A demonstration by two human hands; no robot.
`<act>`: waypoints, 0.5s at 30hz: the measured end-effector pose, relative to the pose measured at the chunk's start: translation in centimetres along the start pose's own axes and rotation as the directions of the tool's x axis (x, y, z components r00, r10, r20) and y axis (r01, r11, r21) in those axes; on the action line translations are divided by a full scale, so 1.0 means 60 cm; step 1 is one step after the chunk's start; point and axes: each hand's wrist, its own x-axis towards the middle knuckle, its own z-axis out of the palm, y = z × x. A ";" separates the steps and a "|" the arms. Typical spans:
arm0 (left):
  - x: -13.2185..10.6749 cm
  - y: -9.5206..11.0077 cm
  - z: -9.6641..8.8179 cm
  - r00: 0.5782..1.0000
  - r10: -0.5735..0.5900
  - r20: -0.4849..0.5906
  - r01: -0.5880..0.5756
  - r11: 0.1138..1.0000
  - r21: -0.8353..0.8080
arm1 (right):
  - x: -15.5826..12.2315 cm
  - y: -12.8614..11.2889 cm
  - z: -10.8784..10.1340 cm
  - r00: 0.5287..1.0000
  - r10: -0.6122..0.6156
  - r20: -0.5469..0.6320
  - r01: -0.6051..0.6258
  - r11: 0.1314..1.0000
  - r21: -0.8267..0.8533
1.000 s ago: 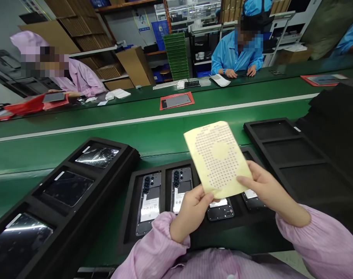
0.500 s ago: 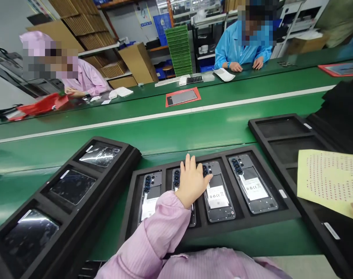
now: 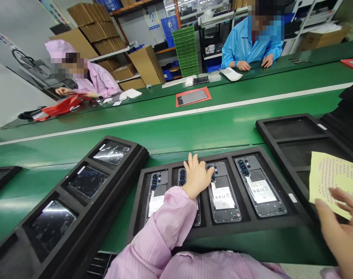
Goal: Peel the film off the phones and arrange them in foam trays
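Green conveyor bench (image 3: 194,128), running left to right; co-workers sat along its far side.
Black foam tray (image 3: 223,229), near centre: held four open-backed phones (image 3: 260,192), long axes near to far.
Empty black tray (image 3: 281,130), right.
Tray of screens (image 3: 28,248), left.
Yellow perforated sheet (image 3: 333,176): far right over the empty tray, well right of the phones.
Left hand (image 3: 197,177): fingers flat and unclenched, resting on the second phone from the left (image 3: 181,178); the nearer hand to the phones.
Right hand (image 3: 343,236): fingers splayed at the sheet's near edge; whether they pinched it could not be told.
A second earlier both hands held the sheet at centre; since then it had gone right, and the left hand had settled on the phones.
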 end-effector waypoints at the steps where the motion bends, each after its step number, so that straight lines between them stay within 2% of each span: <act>1: 0.000 0.001 -0.001 1.000 -0.006 -0.018 0.006 0.999 -0.045 | 0.002 -0.028 0.009 0.998 -0.033 -0.056 0.032 0.999 -0.010; 4: -0.005 0.007 -0.008 0.997 -0.023 -0.078 0.005 0.976 -0.218 | 0.009 -0.088 0.039 0.945 -0.318 -0.075 0.326 0.937 0.124; 6: -0.012 0.013 -0.014 0.997 -0.023 -0.074 -0.006 0.932 -0.362 | 0.020 -0.111 0.060 0.922 -0.385 0.036 0.361 0.890 0.277; 8: -0.021 0.019 -0.021 1.000 -0.007 -0.023 -0.006 0.859 -0.513 | 0.034 -0.134 0.078 0.898 -0.367 0.241 0.234 0.865 0.445; 9: -0.026 0.022 -0.025 1.000 0.004 0.005 0.000 0.814 -0.581 | 0.041 -0.147 0.085 0.862 -0.352 0.364 0.130 0.849 0.513; 11: -0.035 0.025 -0.036 0.999 0.016 0.031 0.009 0.733 -0.680 | 0.053 -0.180 0.093 0.748 -0.354 0.562 -0.055 0.811 0.583; 13: -0.042 0.025 -0.048 1.000 -0.002 -0.006 -0.004 0.614 -0.789 | 0.058 -0.218 0.095 0.649 -0.373 0.663 -0.153 0.789 0.595; 15: -0.049 0.024 -0.061 0.999 -0.017 -0.052 -0.041 0.383 -0.923 | 0.060 -0.255 0.095 0.607 -0.390 0.693 -0.213 0.760 0.614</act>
